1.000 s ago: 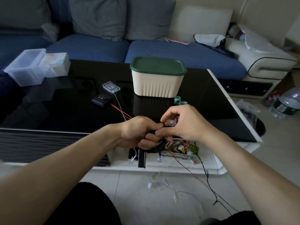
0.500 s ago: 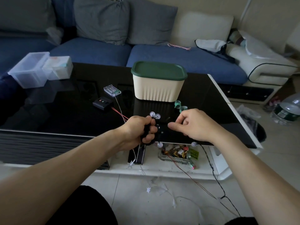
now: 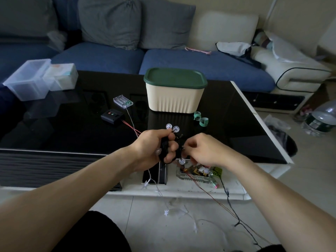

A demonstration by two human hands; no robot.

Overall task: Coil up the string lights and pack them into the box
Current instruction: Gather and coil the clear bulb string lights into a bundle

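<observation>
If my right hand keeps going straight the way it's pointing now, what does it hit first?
The right hand points leftward at the black coil of string lights gripped in the left hand. It would likely meet that coil and the left fingers first; they look almost touching, though depth is unclear.

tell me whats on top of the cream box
A dark green lid covers the cream box, fully seated, with nothing resting on it. The lid hides the inside, so its contents cannot be seen.
</observation>
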